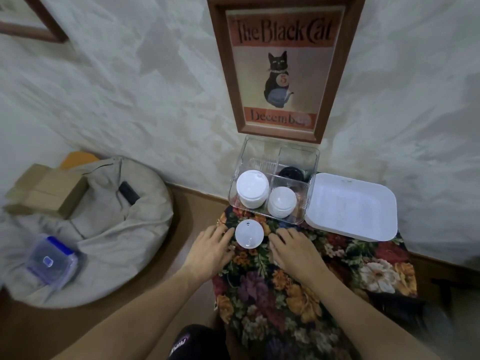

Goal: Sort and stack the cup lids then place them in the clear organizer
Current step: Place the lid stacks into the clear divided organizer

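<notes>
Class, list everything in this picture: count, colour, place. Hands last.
clear organizer: one, transparent, back of floral cloth
tall lid stack: one, white, organizer's front-left compartment
short lid stack: one, translucent white, front-right compartment
dark lids: count unclear, black, rear-right compartment
loose lids: count unclear, translucent, between hands
tray: one, white, right of organizer
framed poster: one, brown-framed, wall behind
beanbag: one, beige, floor left
cardboard boxes: count unclear, brown, beside beanbag
lidded container: one, clear-blue, on beanbag
left hand, right hand: flat, flanking loose lids
</notes>
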The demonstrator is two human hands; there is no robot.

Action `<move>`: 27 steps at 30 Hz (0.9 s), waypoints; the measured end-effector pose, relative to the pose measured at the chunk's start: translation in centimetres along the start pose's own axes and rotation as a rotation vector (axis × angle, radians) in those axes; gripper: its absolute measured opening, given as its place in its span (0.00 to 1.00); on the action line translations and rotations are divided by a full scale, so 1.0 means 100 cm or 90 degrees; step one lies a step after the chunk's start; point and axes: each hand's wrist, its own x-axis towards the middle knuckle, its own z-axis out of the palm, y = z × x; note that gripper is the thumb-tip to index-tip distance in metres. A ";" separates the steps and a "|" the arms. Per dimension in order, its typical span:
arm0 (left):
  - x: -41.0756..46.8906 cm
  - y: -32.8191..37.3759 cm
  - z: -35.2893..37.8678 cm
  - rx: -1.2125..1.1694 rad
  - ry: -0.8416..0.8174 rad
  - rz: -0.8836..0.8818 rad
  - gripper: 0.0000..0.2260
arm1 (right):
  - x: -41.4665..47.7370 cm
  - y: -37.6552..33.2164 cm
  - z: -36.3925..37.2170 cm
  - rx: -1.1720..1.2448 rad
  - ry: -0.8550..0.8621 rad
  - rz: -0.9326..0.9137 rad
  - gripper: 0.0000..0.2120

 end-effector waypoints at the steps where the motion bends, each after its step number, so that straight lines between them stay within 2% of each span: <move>1: 0.004 0.004 0.006 -0.011 -0.044 -0.005 0.29 | 0.001 -0.004 0.008 0.031 -0.042 0.004 0.15; 4: 0.014 0.012 0.021 -0.031 -0.182 -0.022 0.33 | 0.011 -0.020 0.029 0.108 -0.149 0.046 0.23; 7: 0.020 0.016 0.034 -0.011 -0.192 -0.003 0.29 | 0.024 -0.038 0.048 0.105 -0.181 0.063 0.30; 9: 0.024 0.017 0.043 -0.037 -0.190 -0.014 0.23 | 0.032 -0.042 0.056 0.092 -0.186 0.074 0.31; 13: 0.023 0.012 0.056 -0.087 -0.105 -0.002 0.13 | 0.034 -0.040 0.065 0.098 -0.178 0.076 0.22; 15: 0.016 0.011 0.055 -0.099 -0.072 0.025 0.10 | 0.033 -0.039 0.066 0.129 -0.165 0.068 0.15; 18: 0.011 0.016 0.029 -0.198 -0.013 -0.024 0.09 | 0.035 -0.035 0.042 0.239 -0.130 0.066 0.04; 20: 0.011 0.020 0.002 -0.293 0.042 -0.081 0.08 | 0.038 -0.032 0.004 0.381 -0.118 0.124 0.07; 24: 0.019 0.029 -0.061 -0.547 0.123 -0.228 0.07 | 0.037 -0.023 -0.069 0.591 -0.030 0.232 0.05; 27: 0.032 0.029 -0.091 -0.648 0.195 -0.258 0.08 | 0.044 -0.015 -0.100 0.704 0.037 0.267 0.13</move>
